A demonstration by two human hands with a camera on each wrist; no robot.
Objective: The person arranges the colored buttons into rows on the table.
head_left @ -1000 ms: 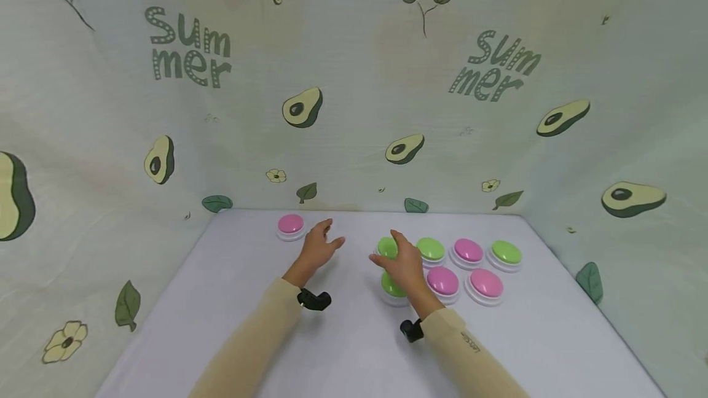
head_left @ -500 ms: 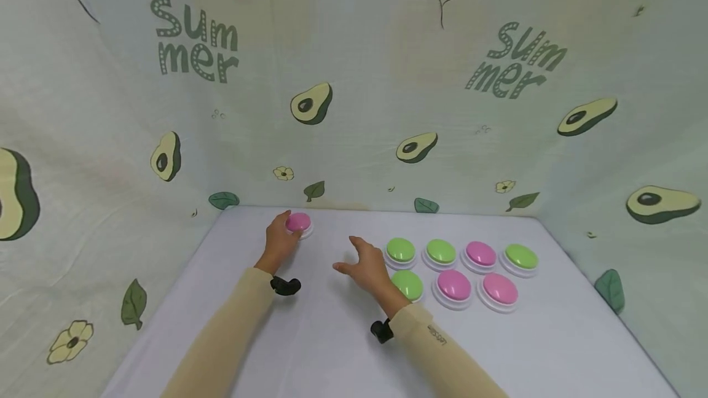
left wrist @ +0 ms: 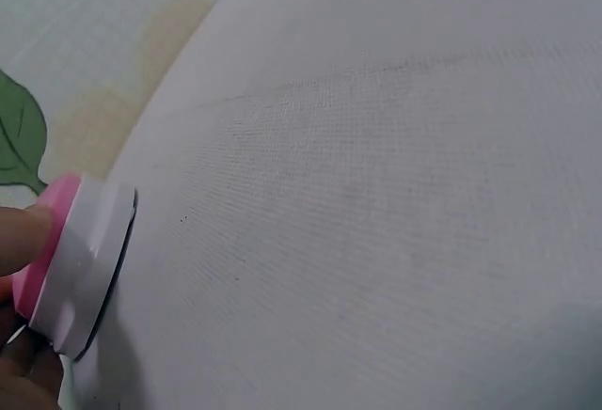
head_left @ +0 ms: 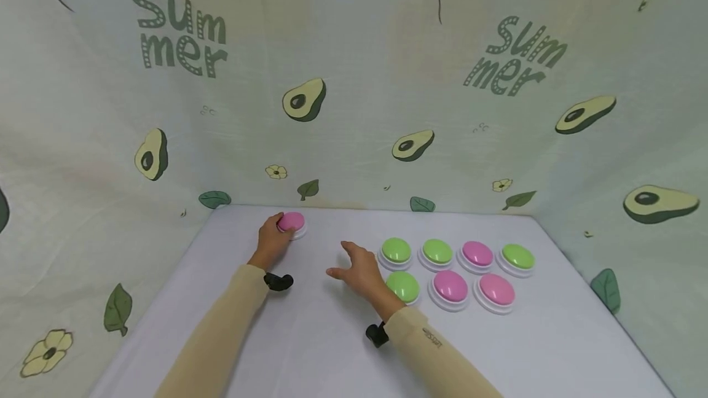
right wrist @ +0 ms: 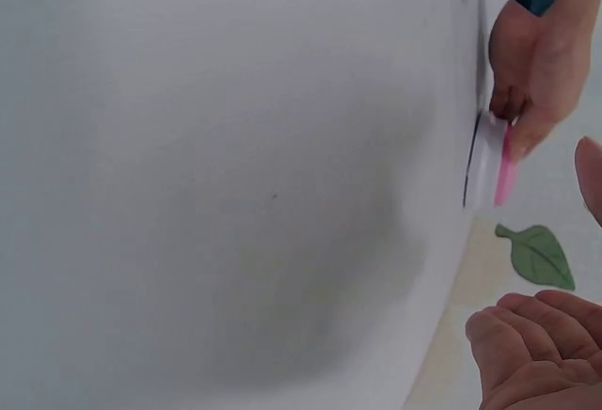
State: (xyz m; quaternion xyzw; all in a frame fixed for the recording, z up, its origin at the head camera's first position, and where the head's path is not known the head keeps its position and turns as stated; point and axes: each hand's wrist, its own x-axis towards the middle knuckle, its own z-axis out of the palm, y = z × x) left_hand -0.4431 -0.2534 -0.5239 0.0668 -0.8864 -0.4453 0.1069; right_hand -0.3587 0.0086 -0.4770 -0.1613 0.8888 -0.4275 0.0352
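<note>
At the far left of the table, my left hand (head_left: 271,242) holds a pink push button (head_left: 291,222) with a round white base, thumb on one side and fingers on the other. The left wrist view shows the thumb against the pink dome (left wrist: 49,241), with the dark lower rim of the base close to the white tabletop. My right hand (head_left: 362,271) hovers over the middle of the table, thumb and fingers spread apart around nothing. In the right wrist view its fingers (right wrist: 527,335) appear at the lower right, and the left hand (right wrist: 544,57) with the button is beyond.
Right of my right hand stand two rows of similar buttons. Among them are a green button (head_left: 403,287) nearest that hand, a pink button (head_left: 450,286) and a green button (head_left: 518,257) at the far right. A printed cloth (head_left: 354,109) hangs behind the table's back edge.
My left hand has moved left to the lone pink button and taken hold of it. My right hand has moved left, away from over the green buttons. The head view has shifted slightly.
</note>
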